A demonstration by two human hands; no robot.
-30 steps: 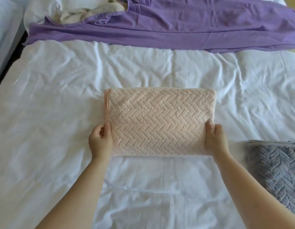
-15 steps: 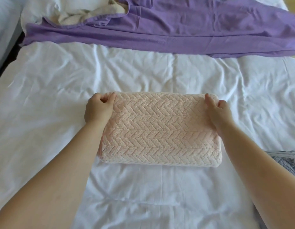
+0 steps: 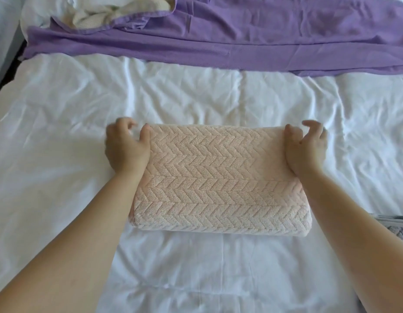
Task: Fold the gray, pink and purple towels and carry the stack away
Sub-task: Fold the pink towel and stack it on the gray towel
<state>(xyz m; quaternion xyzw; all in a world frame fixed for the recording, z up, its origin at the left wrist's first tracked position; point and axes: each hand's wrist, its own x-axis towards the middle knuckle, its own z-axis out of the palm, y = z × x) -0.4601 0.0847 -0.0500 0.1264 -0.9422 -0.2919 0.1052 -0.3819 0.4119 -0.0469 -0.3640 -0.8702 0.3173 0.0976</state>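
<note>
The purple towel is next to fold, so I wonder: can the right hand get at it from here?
Probably yes. Only white sheet lies between the right hand, at the far corner of the pink towel, and the purple towel; it would likely need a forward reach.

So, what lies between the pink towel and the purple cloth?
Only bare, wrinkled white sheet between pink towel and purple cloth, per head view.
</note>
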